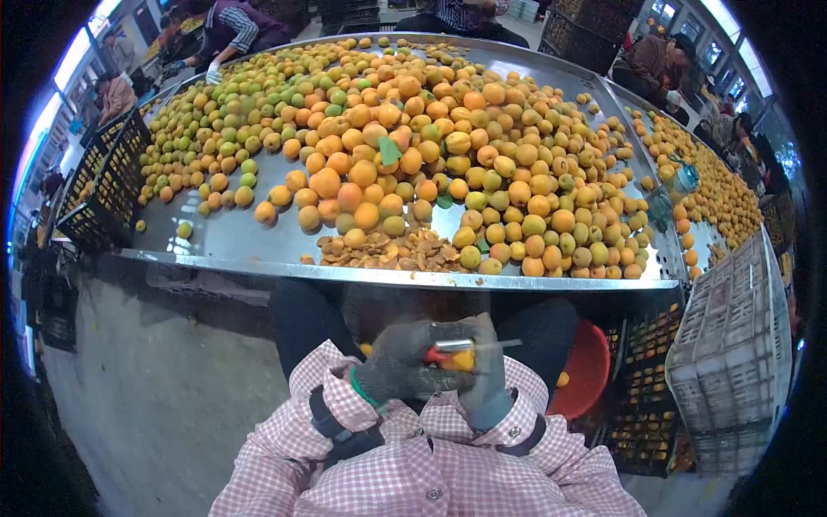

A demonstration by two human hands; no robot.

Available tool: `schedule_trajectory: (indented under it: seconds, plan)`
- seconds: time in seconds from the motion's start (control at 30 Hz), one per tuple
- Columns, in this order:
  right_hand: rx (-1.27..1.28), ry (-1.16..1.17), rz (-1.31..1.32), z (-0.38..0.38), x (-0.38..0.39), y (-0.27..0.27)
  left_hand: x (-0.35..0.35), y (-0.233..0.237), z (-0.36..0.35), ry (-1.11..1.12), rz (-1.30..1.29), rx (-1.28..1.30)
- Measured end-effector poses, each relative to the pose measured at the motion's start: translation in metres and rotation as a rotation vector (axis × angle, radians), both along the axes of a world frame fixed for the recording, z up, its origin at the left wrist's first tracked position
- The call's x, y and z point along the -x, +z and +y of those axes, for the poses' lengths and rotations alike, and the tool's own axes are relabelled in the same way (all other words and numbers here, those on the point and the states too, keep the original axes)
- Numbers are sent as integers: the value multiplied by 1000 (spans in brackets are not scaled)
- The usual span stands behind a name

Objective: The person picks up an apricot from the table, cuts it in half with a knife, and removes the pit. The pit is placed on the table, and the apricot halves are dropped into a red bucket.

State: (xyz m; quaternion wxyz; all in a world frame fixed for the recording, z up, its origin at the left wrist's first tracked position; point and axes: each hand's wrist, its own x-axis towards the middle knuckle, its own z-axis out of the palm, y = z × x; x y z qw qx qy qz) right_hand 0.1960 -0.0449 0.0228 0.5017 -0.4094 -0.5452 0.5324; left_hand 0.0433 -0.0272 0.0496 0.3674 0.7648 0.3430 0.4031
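Observation:
Both my hands are together above my lap, below the near edge of the metal table point(284, 269). My left hand point(401, 362), in a dark grey glove, is closed around an orange-yellow fruit point(463, 359). A small tool with a red part and a metal piece point(452, 345) lies across the fruit between the hands. My right hand point(487, 370), in a lighter glove and blurred, is closed at the tool's side; a thin metal end sticks out to the right. On the table, a heap of orange and green fruit point(370, 172) lies behind a small pile of fruit pieces point(388, 252).
A black crate point(108, 185) stands at the table's left end. To the right are a red basin point(581, 370), dark trays of fruit point(646, 388) and a white crate point(728, 345). Several people sit around the tables, one with a gloved hand point(213, 72) at the far left.

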Motion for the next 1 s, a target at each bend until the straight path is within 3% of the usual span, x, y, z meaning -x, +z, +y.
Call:
schedule_trajectory:
  seconds: [0.03, 0.1, 0.17, 0.23, 0.27, 0.3, 0.37, 0.47, 0.53, 0.57, 0.63, 0.7, 0.73, 0.77, 0.83, 0.97, 1.0]
  plan:
    - [-223, -105, -328, 0, 2, 4, -6, -5, -6, -2, 4, 1]
    - [-248, -166, -366, -1, 10, 27, -16, -13, -15, 123, -307, 126]
    - [-276, -224, -406, 8, 10, 29, -18, -16, -8, 150, -370, 204]
    - [-88, -169, -393, 23, 7, 18, -16, -19, -5, 185, -438, 278]
    - [-139, -132, -242, 22, 5, 21, -14, -20, -2, 193, -639, 613]
    - [210, -63, 64, 26, 4, 16, -12, -20, 0, 195, -832, 955]
    - [439, -33, 301, 23, 3, 18, -14, -13, -2, 217, -810, 959]
    - [523, -69, 351, 22, 1, 9, -16, -15, -3, 197, -691, 845]
    - [548, -118, 322, 22, 5, 2, -14, -21, 0, 228, -390, 286]
    - [572, -164, 294, 23, 7, 0, -11, -19, -1, 229, -388, 286]
    - [463, -133, 210, 18, 5, 6, -3, -2, -3, 152, -27, 325]
    - [-200, -34, -553, 12, 0, 11, -1, -5, -4, 142, 27, 284]
    - [-144, -40, -370, 11, 4, 14, 0, -7, -5, 124, 78, 242]
    - [-142, -39, -371, 11, 3, 10, -3, -7, -6, 124, 78, 244]
    - [-249, -109, -543, 13, 2, -2, -10, -8, -9, 138, -324, 422]
    - [-168, -131, -443, 15, 0, 14, -6, -40, -6, 131, -630, 591]
    - [151, 27, -196, 19, -5, 20, -5, -37, -6, 136, -783, 785]
